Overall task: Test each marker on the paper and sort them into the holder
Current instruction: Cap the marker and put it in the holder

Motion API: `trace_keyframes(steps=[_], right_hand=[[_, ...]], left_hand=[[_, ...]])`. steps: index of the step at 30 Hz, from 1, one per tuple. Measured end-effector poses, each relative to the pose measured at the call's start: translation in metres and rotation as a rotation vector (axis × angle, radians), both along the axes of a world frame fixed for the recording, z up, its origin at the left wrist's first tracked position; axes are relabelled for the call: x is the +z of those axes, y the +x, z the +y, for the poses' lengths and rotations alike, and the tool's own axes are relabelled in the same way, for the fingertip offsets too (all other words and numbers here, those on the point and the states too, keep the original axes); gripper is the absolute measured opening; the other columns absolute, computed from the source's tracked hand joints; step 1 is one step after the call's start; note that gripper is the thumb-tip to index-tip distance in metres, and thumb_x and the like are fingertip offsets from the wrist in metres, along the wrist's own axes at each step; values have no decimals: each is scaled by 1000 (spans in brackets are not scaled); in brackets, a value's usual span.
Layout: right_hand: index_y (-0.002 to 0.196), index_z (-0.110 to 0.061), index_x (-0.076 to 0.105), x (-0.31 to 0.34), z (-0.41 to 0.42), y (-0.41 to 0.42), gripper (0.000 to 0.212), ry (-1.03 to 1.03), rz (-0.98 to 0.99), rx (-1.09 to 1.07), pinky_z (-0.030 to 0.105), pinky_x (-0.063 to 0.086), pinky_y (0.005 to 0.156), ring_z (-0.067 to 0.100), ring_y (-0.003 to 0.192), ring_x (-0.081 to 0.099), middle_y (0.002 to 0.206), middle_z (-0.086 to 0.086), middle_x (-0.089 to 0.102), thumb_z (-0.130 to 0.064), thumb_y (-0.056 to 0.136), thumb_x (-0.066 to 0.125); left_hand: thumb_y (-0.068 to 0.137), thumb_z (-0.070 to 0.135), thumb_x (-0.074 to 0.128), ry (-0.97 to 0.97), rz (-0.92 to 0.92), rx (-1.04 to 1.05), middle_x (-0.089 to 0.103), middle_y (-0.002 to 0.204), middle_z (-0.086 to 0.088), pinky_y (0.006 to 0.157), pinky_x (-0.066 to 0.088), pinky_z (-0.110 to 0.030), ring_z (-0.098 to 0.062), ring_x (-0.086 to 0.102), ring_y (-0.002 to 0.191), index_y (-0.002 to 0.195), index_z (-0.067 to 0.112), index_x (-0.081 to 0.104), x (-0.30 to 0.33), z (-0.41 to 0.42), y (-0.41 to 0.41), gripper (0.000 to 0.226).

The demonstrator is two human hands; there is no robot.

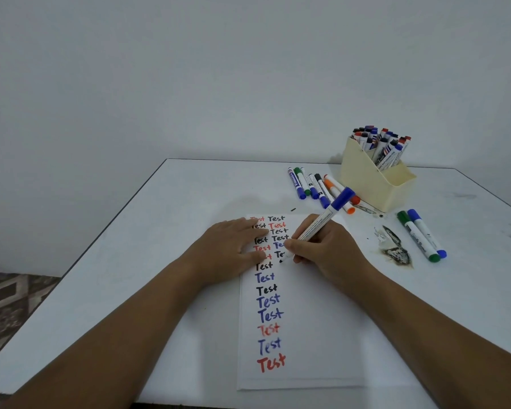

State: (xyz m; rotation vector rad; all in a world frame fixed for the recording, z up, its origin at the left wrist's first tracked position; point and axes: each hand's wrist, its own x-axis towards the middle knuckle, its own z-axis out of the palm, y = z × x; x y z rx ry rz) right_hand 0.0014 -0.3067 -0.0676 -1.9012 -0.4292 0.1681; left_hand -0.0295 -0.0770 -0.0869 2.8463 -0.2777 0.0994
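Note:
A white sheet of paper [313, 335] lies on the table, covered with the word "Test" written many times in black, blue and red. My left hand [230, 249] lies flat on the paper's upper left part. My right hand [325, 249] grips a white marker [322, 219] with a blue cap on its rear end, its tip touching the paper beside the second column of words. A cream holder [369, 184] at the back right holds several markers [381, 143].
Several loose markers [316, 184], blue, green, black and orange, lie left of the holder. A green and a blue marker [422, 234] lie to the right, next to a dark stain or crumpled scrap [396, 249]. The table's left edge [71, 267] drops to patterned floor.

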Motion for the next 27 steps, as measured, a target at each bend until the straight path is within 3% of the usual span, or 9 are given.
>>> trace_keyframes(steps=[8, 13, 20, 27], right_hand=[[85, -13, 68, 0, 1, -1, 19, -52, 5, 7, 22, 59, 66, 13, 61, 69, 73, 3, 73, -27, 83, 81], [86, -17, 69, 0, 1, -1, 17, -49, -31, 9, 28, 61, 73, 20, 70, 73, 73, 2, 74, -30, 84, 80], [86, -12, 65, 0, 0, 0, 16, -49, -84, -29, 17, 56, 61, 7, 58, 66, 66, -3, 70, -22, 88, 76], [83, -16, 63, -2, 2, 1, 16, -102, -93, -44, 14, 54, 61, 4, 56, 64, 67, -4, 68, -24, 87, 76]], left_hand=[[95, 59, 49, -22, -20, 12, 26, 160, 15, 121, 12, -29, -6, 18, 148, 147, 41, 40, 1, -2, -1, 55], [95, 57, 50, -28, -26, 13, 27, 160, 14, 122, 13, -31, -7, 19, 148, 147, 39, 42, 2, -3, -3, 55], [94, 59, 50, -36, -21, 16, 27, 160, 14, 122, 14, -34, -7, 19, 148, 147, 40, 42, 0, -1, -1, 56], [92, 62, 46, -23, -25, 5, 27, 160, 14, 122, 15, -34, -7, 19, 148, 147, 40, 41, 0, 0, -1, 60]])
